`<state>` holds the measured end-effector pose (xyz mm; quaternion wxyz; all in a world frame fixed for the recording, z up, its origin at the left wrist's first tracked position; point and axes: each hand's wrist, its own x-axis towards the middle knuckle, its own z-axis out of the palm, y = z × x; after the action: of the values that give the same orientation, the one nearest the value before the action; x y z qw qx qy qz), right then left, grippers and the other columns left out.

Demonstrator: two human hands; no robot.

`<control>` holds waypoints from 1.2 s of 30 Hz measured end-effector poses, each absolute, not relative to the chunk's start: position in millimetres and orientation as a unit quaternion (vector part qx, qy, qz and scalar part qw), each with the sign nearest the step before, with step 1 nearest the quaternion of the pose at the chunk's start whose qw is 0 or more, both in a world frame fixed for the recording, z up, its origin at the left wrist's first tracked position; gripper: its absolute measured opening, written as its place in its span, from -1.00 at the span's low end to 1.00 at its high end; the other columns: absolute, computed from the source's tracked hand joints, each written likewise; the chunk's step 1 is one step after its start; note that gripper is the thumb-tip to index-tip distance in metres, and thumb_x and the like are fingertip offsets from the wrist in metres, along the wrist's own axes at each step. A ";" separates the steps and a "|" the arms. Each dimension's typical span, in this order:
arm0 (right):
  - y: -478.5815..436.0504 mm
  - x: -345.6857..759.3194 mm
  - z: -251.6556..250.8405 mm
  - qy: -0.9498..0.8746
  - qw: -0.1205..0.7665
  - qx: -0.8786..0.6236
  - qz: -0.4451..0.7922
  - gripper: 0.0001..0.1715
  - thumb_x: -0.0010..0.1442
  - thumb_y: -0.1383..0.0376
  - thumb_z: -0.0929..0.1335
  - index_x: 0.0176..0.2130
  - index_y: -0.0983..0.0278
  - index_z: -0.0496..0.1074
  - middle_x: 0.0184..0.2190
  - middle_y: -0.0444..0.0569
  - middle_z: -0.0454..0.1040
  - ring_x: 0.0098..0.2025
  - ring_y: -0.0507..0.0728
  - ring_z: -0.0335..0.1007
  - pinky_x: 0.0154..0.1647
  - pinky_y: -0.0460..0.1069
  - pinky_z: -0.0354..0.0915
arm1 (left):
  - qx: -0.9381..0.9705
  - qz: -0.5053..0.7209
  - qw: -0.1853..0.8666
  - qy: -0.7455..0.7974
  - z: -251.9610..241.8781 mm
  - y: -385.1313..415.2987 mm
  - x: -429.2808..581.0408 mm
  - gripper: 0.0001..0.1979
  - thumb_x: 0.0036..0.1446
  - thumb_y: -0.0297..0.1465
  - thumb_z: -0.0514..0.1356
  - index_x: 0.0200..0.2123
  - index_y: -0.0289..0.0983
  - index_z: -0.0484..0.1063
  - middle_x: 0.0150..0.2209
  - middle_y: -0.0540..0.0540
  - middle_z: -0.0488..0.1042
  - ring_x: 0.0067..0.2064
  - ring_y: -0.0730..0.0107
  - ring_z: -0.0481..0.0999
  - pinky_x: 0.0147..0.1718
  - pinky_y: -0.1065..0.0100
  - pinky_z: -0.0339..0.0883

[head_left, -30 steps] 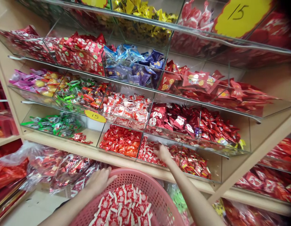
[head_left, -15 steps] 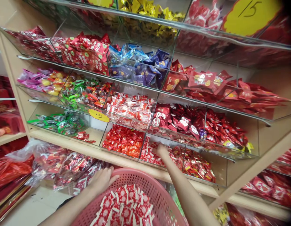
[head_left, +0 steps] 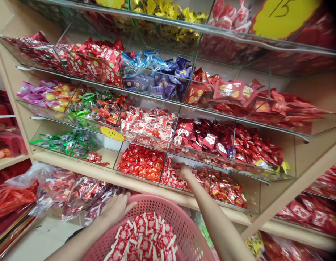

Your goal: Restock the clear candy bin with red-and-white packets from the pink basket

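Right hand (head_left: 185,171) has reached slightly deeper into the bin (head_left: 163,167) at 12 o'clock. Its fingers are buried among sweets (head_left: 172,178), so the grip is indeterminate. Left hand (head_left: 117,208) fingers clasp the basket (head_left: 184,224) rim at 10 o'clock. The basket holds many sweets and the bin is part-filled.

The left hand (head_left: 117,208) is uncovered: the back of the hand, thumb and fingers (head_left: 128,207) are visible, with nails too small to assess. The left forearm (head_left: 81,241) is bare from the wrist back to the frame edge, with a plain surface. The right hand (head_left: 185,171) is uncovered; only its back shows, slightly blurred. The right forearm (head_left: 215,221) is bare, slender behind the wrist and broadening toward the frame edge
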<state>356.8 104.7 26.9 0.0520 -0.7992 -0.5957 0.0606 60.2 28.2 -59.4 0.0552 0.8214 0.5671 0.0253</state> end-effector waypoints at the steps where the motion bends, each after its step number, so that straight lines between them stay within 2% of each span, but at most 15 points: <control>1: 105.0 360.4 30.6 -0.603 0.043 -0.793 0.070 -0.52 -0.12 0.39 0.38 -0.13 0.43 0.42 -0.25 0.24 0.50 -0.20 0.25 0.45 -0.33 -0.03 0.33 | 0.821 0.023 0.055 0.568 -59.4 28.3 59.8 -0.47 0.19 -0.06 -0.17 -0.11 -0.37 0.31 -0.26 -0.25 0.43 -0.19 -0.04 0.43 -0.24 0.04 0.27; 6: 97.6 380.3 49.2 -0.662 0.026 -0.740 0.112 -0.58 -0.10 0.35 0.39 -0.15 0.25 0.47 -0.36 -0.06 0.54 -0.33 0.11 0.45 -0.40 -0.12 0.30 | 0.821 0.017 0.060 0.567 -60.0 29.1 59.7 -0.48 0.20 -0.08 -0.18 -0.11 -0.36 0.30 -0.25 -0.25 0.43 -0.19 -0.03 0.43 -0.24 0.05 0.27; 9: 91.3 382.9 51.1 -0.685 0.005 -0.718 0.126 -0.61 -0.15 0.39 0.42 -0.22 0.23 0.50 -0.40 -0.12 0.53 -0.33 0.11 0.44 -0.39 -0.12 0.29 | 0.824 0.018 0.054 0.564 -61.1 29.5 60.9 -0.47 0.20 -0.08 -0.20 -0.10 -0.37 0.30 -0.26 -0.26 0.43 -0.19 -0.04 0.43 -0.24 0.04 0.26; 14: 85.2 371.6 42.4 -0.698 -0.013 -0.708 0.106 -0.68 -0.11 0.39 0.41 -0.25 0.33 0.50 -0.31 0.03 0.53 -0.25 0.17 0.44 -0.27 -0.07 0.29 | 0.820 0.020 0.052 0.570 -59.8 28.0 62.9 -0.47 0.20 -0.07 -0.19 -0.11 -0.37 0.31 -0.27 -0.26 0.43 -0.19 -0.05 0.43 -0.25 0.03 0.27; 18: 83.9 366.8 37.6 -0.703 -0.011 -0.705 0.091 -0.64 -0.07 0.36 0.40 -0.19 0.38 0.47 -0.19 0.13 0.49 -0.14 0.21 0.40 -0.16 -0.03 0.26 | 0.818 0.020 0.056 0.572 -58.3 27.0 61.8 -0.51 0.19 -0.08 -0.15 -0.16 -0.36 0.32 -0.30 -0.24 0.44 -0.21 -0.05 0.44 -0.27 0.04 0.28; 24: 86.5 367.2 33.8 -0.699 0.002 -0.708 0.100 -0.54 -0.18 0.42 0.44 -0.18 0.36 0.47 -0.22 0.08 0.50 -0.14 0.20 0.40 -0.18 -0.06 0.27 | 0.823 0.024 0.055 0.566 -58.3 26.1 60.2 -0.50 0.19 -0.07 -0.16 -0.17 -0.36 0.31 -0.30 -0.23 0.45 -0.21 -0.04 0.44 -0.26 0.05 0.28; 28: 86.0 374.8 36.4 -0.702 0.029 -0.703 0.112 -0.58 -0.12 0.40 0.41 -0.17 0.35 0.47 -0.27 0.02 0.52 -0.25 0.14 0.43 -0.27 -0.09 0.28 | 0.821 0.023 0.055 0.567 -58.5 26.3 60.8 -0.50 0.19 -0.06 -0.16 -0.17 -0.35 0.31 -0.30 -0.23 0.44 -0.21 -0.05 0.44 -0.27 0.04 0.28; 36: 84.7 365.3 46.2 -0.731 0.066 -0.670 0.109 -0.43 -0.07 0.33 0.41 -0.01 0.29 0.37 -0.12 0.01 0.47 -0.15 0.12 0.39 -0.17 -0.11 0.25 | 0.820 0.012 0.050 0.570 -58.5 26.6 62.4 -0.46 0.20 -0.07 -0.22 -0.13 -0.37 0.31 -0.26 -0.26 0.43 -0.19 -0.06 0.43 -0.26 0.03 0.27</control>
<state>365.3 84.7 46.2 0.0663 -0.6698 -0.7314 0.1092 62.4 26.6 -58.5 0.0498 0.8201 0.5700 0.0123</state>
